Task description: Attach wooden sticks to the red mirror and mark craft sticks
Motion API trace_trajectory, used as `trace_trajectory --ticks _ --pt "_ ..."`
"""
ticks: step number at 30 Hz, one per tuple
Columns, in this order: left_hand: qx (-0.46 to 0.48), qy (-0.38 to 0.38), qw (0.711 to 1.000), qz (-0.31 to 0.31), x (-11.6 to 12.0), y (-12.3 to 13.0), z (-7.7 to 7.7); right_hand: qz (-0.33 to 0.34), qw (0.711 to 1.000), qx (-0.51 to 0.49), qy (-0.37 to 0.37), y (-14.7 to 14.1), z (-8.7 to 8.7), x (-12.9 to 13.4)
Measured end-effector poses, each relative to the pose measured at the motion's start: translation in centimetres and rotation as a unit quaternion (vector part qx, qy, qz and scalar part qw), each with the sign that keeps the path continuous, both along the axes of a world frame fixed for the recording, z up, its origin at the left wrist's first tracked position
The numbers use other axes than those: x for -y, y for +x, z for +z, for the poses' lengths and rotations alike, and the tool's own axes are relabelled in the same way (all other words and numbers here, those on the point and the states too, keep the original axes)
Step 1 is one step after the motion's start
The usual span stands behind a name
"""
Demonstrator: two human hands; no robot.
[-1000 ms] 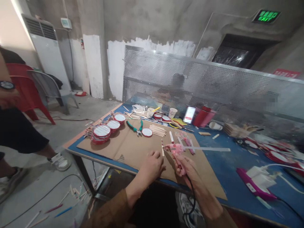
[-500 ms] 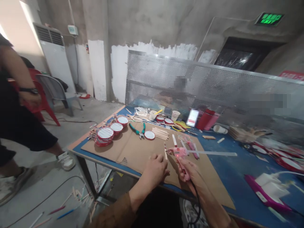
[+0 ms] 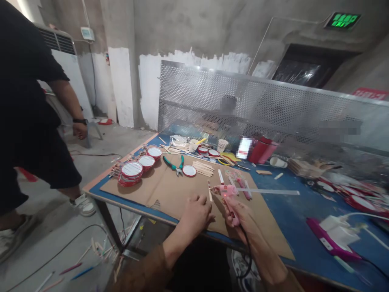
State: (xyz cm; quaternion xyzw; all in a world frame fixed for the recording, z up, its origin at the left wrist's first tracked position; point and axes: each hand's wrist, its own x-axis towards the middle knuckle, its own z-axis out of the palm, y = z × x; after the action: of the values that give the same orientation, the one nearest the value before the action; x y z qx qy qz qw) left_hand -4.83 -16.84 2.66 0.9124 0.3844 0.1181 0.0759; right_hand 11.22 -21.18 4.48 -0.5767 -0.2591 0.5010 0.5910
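My right hand (image 3: 240, 209) is closed around the grip of a pink hot glue gun (image 3: 227, 191). A long clear glue stick (image 3: 270, 191) sticks out of its back, and a small red light glows on its body. The nozzle points left at a thin wooden stick (image 3: 210, 190) standing up from my left hand (image 3: 196, 213). That hand is closed on the stick's lower end, low over the brown cardboard (image 3: 170, 198). Beyond my hands lie a round red-rimmed white disc (image 3: 189, 170), several flat wooden sticks (image 3: 203, 168) and green-handled pliers (image 3: 176, 165).
Stacked red-rimmed discs (image 3: 131, 170) sit on the cardboard's left. A white pen (image 3: 220, 177) lies behind the glue gun. Paper cups (image 3: 222, 144) and red bottles (image 3: 261, 151) line the back. A purple power strip (image 3: 331, 239) is at right. A person in black (image 3: 33, 101) walks at left.
The person at left has moved further into view, towards the right. The view has shifted slightly. My hands keep nearly the same pose, glue gun beside the stick.
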Motion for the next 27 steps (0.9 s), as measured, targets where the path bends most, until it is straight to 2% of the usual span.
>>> trace_trajectory --ticks 13,19,27 --pt "0.003 -0.012 1.000 0.005 0.1 -0.1 0.4 0.009 1.000 0.005 -0.005 0.2 0.0 -0.2" --pt "-0.003 -0.014 1.000 0.000 0.2 0.1 0.8 0.003 0.999 0.027 0.027 0.3 -0.2 0.0" --pt "0.009 0.010 1.000 0.007 0.1 0.0 0.2 0.011 0.999 0.017 0.028 -0.3 0.9 0.5"
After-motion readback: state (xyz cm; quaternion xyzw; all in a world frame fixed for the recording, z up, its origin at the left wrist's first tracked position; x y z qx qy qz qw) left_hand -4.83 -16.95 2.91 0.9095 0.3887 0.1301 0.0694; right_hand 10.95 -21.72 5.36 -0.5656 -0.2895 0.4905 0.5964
